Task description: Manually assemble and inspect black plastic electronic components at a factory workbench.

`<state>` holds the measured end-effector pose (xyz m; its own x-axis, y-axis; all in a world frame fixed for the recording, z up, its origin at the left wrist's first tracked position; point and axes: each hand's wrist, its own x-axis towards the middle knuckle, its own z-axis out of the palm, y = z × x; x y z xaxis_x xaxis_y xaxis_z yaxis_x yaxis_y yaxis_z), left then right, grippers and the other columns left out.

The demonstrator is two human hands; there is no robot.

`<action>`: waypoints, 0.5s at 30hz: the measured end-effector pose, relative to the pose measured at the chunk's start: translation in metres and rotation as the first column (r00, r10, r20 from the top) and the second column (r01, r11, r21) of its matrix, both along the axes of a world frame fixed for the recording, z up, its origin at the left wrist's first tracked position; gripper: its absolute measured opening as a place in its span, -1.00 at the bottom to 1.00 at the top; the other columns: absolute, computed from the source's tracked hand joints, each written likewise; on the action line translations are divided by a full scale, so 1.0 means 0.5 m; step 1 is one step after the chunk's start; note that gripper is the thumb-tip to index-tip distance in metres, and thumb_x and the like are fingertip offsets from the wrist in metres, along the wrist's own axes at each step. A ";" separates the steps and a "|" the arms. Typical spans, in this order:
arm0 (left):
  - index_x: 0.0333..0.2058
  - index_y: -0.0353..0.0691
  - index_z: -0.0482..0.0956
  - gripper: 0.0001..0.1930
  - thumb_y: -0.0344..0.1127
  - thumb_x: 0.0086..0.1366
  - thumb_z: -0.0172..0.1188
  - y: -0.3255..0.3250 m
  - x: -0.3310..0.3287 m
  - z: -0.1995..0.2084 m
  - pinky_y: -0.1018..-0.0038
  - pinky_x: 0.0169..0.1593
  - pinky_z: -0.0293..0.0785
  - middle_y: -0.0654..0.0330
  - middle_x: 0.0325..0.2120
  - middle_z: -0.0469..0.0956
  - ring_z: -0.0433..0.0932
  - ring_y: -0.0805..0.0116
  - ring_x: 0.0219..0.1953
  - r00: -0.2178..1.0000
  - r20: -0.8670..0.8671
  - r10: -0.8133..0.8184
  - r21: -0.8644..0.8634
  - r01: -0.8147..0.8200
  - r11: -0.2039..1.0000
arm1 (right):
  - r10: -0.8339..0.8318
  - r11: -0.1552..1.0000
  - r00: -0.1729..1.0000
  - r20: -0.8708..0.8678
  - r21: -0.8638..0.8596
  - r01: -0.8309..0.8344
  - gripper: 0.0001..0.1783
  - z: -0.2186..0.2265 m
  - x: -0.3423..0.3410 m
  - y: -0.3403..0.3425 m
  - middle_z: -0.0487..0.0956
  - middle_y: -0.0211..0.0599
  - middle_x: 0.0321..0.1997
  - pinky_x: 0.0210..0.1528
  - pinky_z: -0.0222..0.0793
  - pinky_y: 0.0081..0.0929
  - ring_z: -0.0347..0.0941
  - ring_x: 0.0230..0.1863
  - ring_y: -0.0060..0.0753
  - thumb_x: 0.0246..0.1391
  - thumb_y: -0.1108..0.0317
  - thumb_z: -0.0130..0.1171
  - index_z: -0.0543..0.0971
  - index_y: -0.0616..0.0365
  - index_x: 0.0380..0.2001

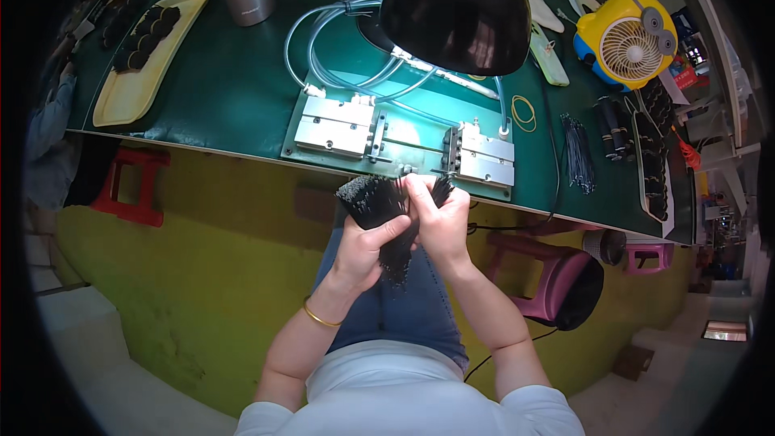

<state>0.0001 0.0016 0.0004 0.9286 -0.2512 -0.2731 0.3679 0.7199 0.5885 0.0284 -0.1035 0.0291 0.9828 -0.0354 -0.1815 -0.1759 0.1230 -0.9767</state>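
Head view: both hands meet just below the near edge of the green tabletop (234,89), above the person's lap, and share one bundle of thin black strands (378,208). The left hand (365,249) is wrapped around the lower part of the bundle, fingers curled shut on it, so that the strands stay gathered and stand roughly upright with their tips fanning out at the top. The right hand (440,222) is closed on the upper right part of the same bundle, thumb and fingers pinching a portion of the strands near their tips (whether it is separating a few or only steadying them cannot be told at this size). The bundle is held close to the metal fixture (404,144), a green base plate with two grey clamp blocks and pale blue hoses (339,40) looping behind it, which sits at the tabletop's near edge within short reach. A black lamp shade (460,8) hangs over the fixture, apparently to light that spot. A further loose bunch of black strands (578,153) lies to the right, a yellow tray (141,85) of dark round parts lies far left, and a yellow desk fan (628,39) stands at the back right.
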 end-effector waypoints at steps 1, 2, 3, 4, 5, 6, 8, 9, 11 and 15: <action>-0.25 -0.29 0.39 -0.80 -0.52 0.12 0.09 0.000 0.001 0.000 0.52 -0.43 0.45 0.22 -0.43 0.43 0.46 0.43 -0.46 1.000 -0.008 0.005 -0.009 -0.005 1.000 | -0.017 1.000 1.000 0.013 -0.016 0.017 -0.78 0.001 0.000 0.003 0.37 -0.51 -0.80 -0.86 0.03 -0.74 0.18 -0.85 -0.77 0.06 0.37 0.03 0.54 0.28 -0.54; -0.24 -0.31 0.39 -0.80 -0.52 0.11 0.10 -0.001 0.002 -0.001 0.51 -0.43 0.45 0.21 -0.45 0.44 0.46 0.42 -0.47 1.000 -0.016 0.009 -0.018 -0.010 1.000 | -0.033 0.999 0.999 0.026 -0.031 0.034 -0.77 0.001 0.001 0.005 0.36 -0.50 -0.81 -0.86 0.01 -0.74 0.17 -0.86 -0.76 0.07 0.37 0.02 0.53 0.28 -0.57; -0.23 -0.33 0.40 -0.79 -0.53 0.11 0.11 -0.001 0.003 -0.001 0.50 -0.43 0.46 0.19 -0.47 0.45 0.47 0.41 -0.49 1.000 -0.024 0.014 -0.027 -0.015 1.000 | -0.050 0.998 0.998 0.039 -0.047 0.051 -0.75 0.001 0.001 0.006 0.35 -0.49 -0.83 -0.86 -0.01 -0.74 0.16 -0.87 -0.75 0.08 0.37 0.01 0.51 0.29 -0.60; -0.23 -0.33 0.40 -0.79 -0.53 0.11 0.11 0.000 0.004 0.000 0.50 -0.43 0.46 0.19 -0.47 0.45 0.47 0.41 -0.49 1.000 -0.025 0.015 -0.027 -0.015 1.000 | -0.049 0.998 0.998 0.039 -0.047 0.051 -0.75 0.002 0.002 0.006 0.35 -0.49 -0.83 -0.86 -0.01 -0.74 0.16 -0.87 -0.75 0.08 0.37 0.01 0.51 0.29 -0.60; -0.24 -0.33 0.41 -0.79 -0.53 0.11 0.11 0.002 0.004 0.001 0.50 -0.42 0.46 0.19 -0.47 0.45 0.47 0.41 -0.49 1.000 -0.017 0.007 -0.037 -0.008 0.999 | -0.045 0.998 0.998 0.032 -0.042 0.047 -0.75 0.002 0.002 0.007 0.35 -0.49 -0.82 -0.86 -0.01 -0.74 0.15 -0.87 -0.75 0.07 0.37 0.02 0.51 0.29 -0.60; -0.24 -0.33 0.41 -0.79 -0.53 0.11 0.11 0.003 0.005 0.001 0.50 -0.42 0.46 0.19 -0.47 0.45 0.47 0.41 -0.49 1.000 -0.009 0.000 -0.047 0.000 0.999 | -0.042 0.998 0.999 0.025 -0.038 0.043 -0.75 0.003 0.002 0.007 0.35 -0.48 -0.82 -0.86 -0.02 -0.74 0.15 -0.87 -0.75 0.07 0.37 0.02 0.51 0.29 -0.60; -0.24 -0.33 0.41 -0.79 -0.53 0.11 0.11 0.005 0.006 0.003 0.50 -0.42 0.46 0.19 -0.47 0.45 0.47 0.41 -0.49 1.000 0.001 -0.006 -0.057 0.006 0.998 | -0.037 0.999 0.999 0.020 -0.033 0.038 -0.75 0.005 0.004 0.008 0.35 -0.48 -0.82 -0.87 -0.02 -0.74 0.14 -0.88 -0.75 0.07 0.37 0.02 0.51 0.29 -0.61; -0.24 -0.33 0.41 -0.80 -0.53 0.11 0.11 0.005 0.006 0.002 0.50 -0.41 0.46 0.19 -0.46 0.46 0.48 0.41 -0.48 1.000 0.006 -0.011 -0.062 0.012 0.998 | -0.041 0.999 0.999 0.001 -0.020 0.041 -0.75 0.005 0.004 0.007 0.35 -0.48 -0.82 -0.87 -0.03 -0.74 0.14 -0.88 -0.76 0.07 0.37 0.02 0.51 0.28 -0.61; -0.24 -0.33 0.41 -0.80 -0.53 0.11 0.10 0.004 0.006 0.001 0.50 -0.40 0.46 0.19 -0.45 0.46 0.48 0.41 -0.48 1.000 0.017 -0.019 -0.072 0.021 0.997 | -0.048 0.999 0.998 -0.036 0.007 0.048 -0.75 0.006 0.005 0.006 0.34 -0.49 -0.83 -0.87 -0.03 -0.74 0.13 -0.88 -0.76 0.06 0.38 0.03 0.51 0.28 -0.62; -0.25 -0.30 0.38 -0.81 -0.52 0.12 0.08 0.003 0.005 -0.002 0.49 -0.40 0.46 0.21 -0.43 0.44 0.47 0.40 -0.46 0.999 0.022 -0.031 0.009 0.031 0.999 | -0.071 0.997 0.997 -0.035 0.030 0.072 -0.76 0.000 0.006 0.006 0.34 -0.49 -0.82 -0.87 -0.05 -0.75 0.12 -0.87 -0.77 0.06 0.37 0.05 0.51 0.27 -0.61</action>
